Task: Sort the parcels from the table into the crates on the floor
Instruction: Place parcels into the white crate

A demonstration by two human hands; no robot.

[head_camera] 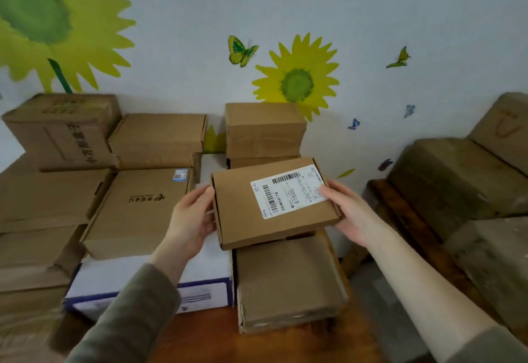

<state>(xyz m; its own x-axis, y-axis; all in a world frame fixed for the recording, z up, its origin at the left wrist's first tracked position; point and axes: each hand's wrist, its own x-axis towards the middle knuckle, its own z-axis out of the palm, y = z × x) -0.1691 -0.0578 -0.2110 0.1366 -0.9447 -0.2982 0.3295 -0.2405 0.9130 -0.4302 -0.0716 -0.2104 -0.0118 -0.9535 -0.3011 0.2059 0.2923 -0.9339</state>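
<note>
Between left hand (191,218) and right hand (352,214): flat labelled brown cardboard parcel (271,205), above plain brown cardboard box (288,278); white blue-edged carton (148,275) to left.

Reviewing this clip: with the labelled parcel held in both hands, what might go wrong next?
The left hand and right hand hold the labelled parcel only at its side edges; it might slip.
The right thumb overlaps the white label, possibly hiding sorting details.
</note>
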